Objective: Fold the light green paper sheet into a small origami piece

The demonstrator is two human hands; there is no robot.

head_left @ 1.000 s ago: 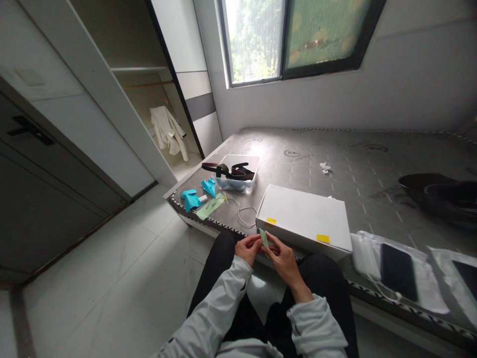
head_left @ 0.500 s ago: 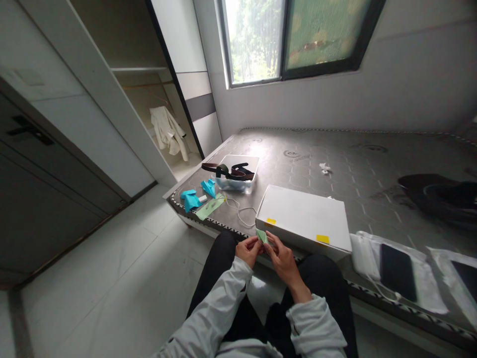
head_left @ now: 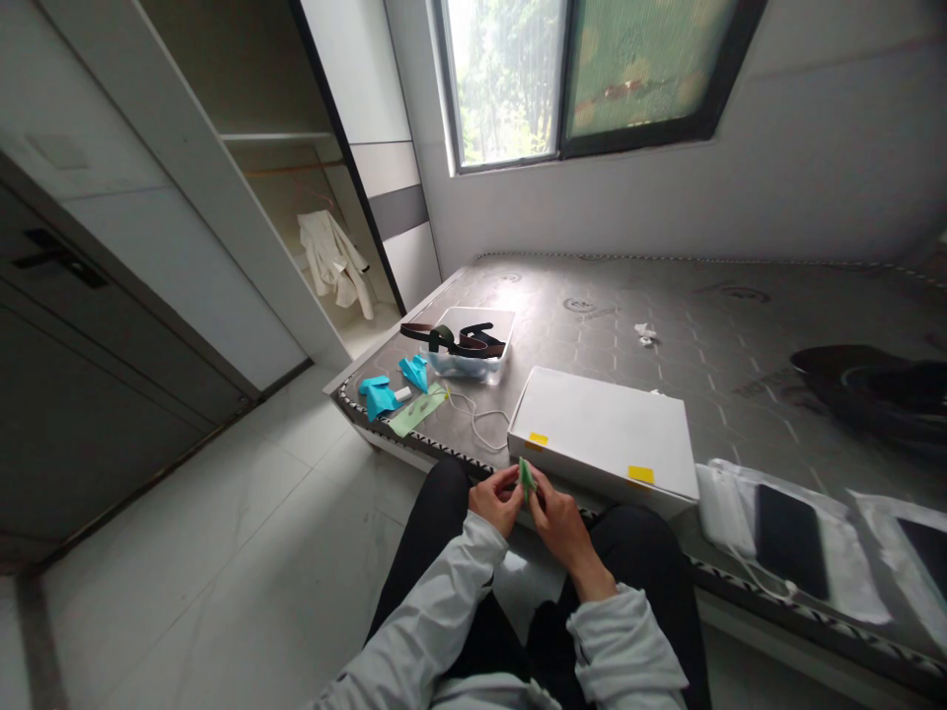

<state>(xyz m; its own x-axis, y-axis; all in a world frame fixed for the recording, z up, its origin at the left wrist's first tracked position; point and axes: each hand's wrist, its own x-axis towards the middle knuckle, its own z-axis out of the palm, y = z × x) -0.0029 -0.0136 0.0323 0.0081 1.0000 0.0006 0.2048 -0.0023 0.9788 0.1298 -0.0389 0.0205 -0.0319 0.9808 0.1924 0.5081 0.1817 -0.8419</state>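
Note:
Both hands meet over my lap at the near edge of a grey mattress (head_left: 636, 316). My left hand (head_left: 494, 500) and my right hand (head_left: 559, 520) each pinch a small folded piece of green paper (head_left: 526, 478), held upright between the fingertips. Just beyond the hands lies a flat white box (head_left: 607, 434) with two yellow tape tabs. Grey sleeves cover both forearms.
On the mattress lie blue folded paper shapes (head_left: 381, 396), a light green sheet (head_left: 416, 409), a white cable (head_left: 480, 419) and a clear tub (head_left: 473, 350) with dark straps. Bagged dark devices (head_left: 788, 537) lie at the right. An open wardrobe (head_left: 296, 197) holds a white garment. White tiled floor lies to the left.
The green paper has been turned and pressed narrower between the fingertips. Both hands have stayed in nearly the same place over my lap.

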